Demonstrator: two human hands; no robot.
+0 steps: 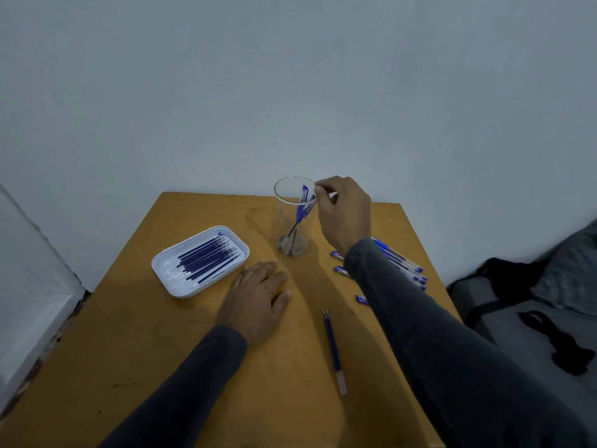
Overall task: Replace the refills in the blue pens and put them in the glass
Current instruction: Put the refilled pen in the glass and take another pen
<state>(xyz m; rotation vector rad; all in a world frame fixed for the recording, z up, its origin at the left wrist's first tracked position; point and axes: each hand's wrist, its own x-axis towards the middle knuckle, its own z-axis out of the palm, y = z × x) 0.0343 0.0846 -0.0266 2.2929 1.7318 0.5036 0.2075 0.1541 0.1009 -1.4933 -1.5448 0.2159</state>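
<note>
clear glass (292, 218) stands upright near the back of the wooden counter (135, 350), with the right hand (344, 211) at its rim, fingers (323, 190) bunched together, though i can't tell if they pinch anything; blue pens (302, 208) lean inside it. left hand (258, 299) rests flat on the counter, fingers straight and slightly apart, just beside the white tray (168, 276) of dark blue refills (206, 260). more pens (403, 263) lie under the right sleeve, two loose refills (334, 350) in front.
</note>
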